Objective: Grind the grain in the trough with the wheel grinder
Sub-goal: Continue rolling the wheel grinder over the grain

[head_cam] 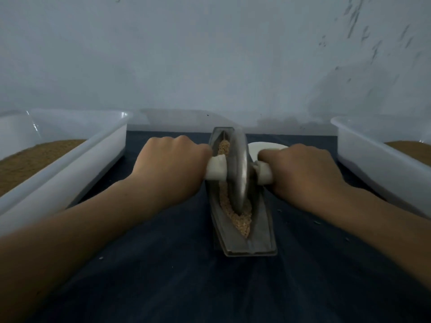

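grinding: both hands on the wheel

i see left hand point(172, 164) wrapped round the white handle point(217, 167), right hand point(300, 169) gripping the opposite end. wheel grinder point(239, 169) stands upright mid-trough point(261, 229), grain point(245, 217) lying along the groove. trough sits on dark cloth point(163, 264) between left tub point(70, 164) and right tub point(373, 159).
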Available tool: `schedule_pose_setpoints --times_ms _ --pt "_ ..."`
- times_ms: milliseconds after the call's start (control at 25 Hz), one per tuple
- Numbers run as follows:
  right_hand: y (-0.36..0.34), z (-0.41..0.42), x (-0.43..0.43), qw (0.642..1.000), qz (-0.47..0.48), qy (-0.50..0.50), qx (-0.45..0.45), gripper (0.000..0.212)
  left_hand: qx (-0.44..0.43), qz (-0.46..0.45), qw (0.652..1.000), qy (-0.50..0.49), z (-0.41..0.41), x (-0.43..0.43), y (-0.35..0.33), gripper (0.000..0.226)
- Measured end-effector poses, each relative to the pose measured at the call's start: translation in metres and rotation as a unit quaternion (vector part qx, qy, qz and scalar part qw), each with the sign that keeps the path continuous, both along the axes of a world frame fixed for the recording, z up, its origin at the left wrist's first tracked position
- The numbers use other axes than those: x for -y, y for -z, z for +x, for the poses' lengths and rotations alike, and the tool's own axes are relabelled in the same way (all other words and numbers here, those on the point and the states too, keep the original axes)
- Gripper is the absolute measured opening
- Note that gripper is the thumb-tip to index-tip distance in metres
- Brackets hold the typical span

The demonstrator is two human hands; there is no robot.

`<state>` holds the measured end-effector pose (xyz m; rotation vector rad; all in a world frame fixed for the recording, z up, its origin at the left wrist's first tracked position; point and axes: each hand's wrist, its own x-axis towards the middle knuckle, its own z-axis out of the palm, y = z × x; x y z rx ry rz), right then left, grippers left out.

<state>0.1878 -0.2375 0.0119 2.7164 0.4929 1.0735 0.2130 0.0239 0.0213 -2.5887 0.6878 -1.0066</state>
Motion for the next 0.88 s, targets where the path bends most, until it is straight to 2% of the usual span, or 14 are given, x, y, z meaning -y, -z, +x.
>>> schedule_pose_setpoints --times_ms 120,200,280,360,440,520,640,760,800,880 --pt "-0.017 0.033 -0.026 0.995 0.015 0.075 -0.062 0.014 -0.057 -0.065 0.992 -0.092 0.024 0.02 -0.001 0.005" --pt "-0.03 0.053 -0.036 0.989 0.033 0.097 -0.11 0.016 -0.116 -0.091 0.982 -0.116 0.036 0.027 -0.012 0.013" --pt "-0.033 0.043 -0.029 0.987 0.009 0.074 -0.144 0.017 -0.155 -0.07 0.981 -0.095 0.028 0.02 -0.016 0.013" --pt "-0.018 0.011 -0.012 0.997 -0.034 -0.005 -0.073 0.012 -0.086 -0.02 0.996 -0.021 0.003 0.006 -0.006 0.011" --pt "-0.009 -0.011 0.0 0.999 -0.024 -0.039 0.013 0.014 -0.018 0.006 0.999 0.026 -0.013 -0.005 -0.006 0.019" --pt "-0.007 -0.001 0.002 1.0 -0.019 -0.013 -0.019 0.016 0.009 0.014 1.0 0.007 -0.004 0.001 -0.006 0.018" --pt "-0.017 0.039 -0.022 0.99 0.021 0.077 -0.117 0.014 -0.037 -0.04 0.993 -0.101 0.024 0.027 -0.009 0.011" --pt "-0.031 0.054 -0.029 0.982 0.024 0.079 -0.17 0.017 -0.109 -0.053 0.986 -0.114 0.034 0.031 -0.018 0.017" --pt "-0.031 0.043 -0.024 0.983 0.009 0.056 -0.174 0.016 -0.121 -0.039 0.987 -0.097 0.025 0.023 -0.017 0.015" --pt "-0.017 0.015 -0.009 0.996 -0.026 -0.007 -0.087 0.013 -0.056 -0.009 0.998 -0.024 0.003 0.005 -0.006 0.01"
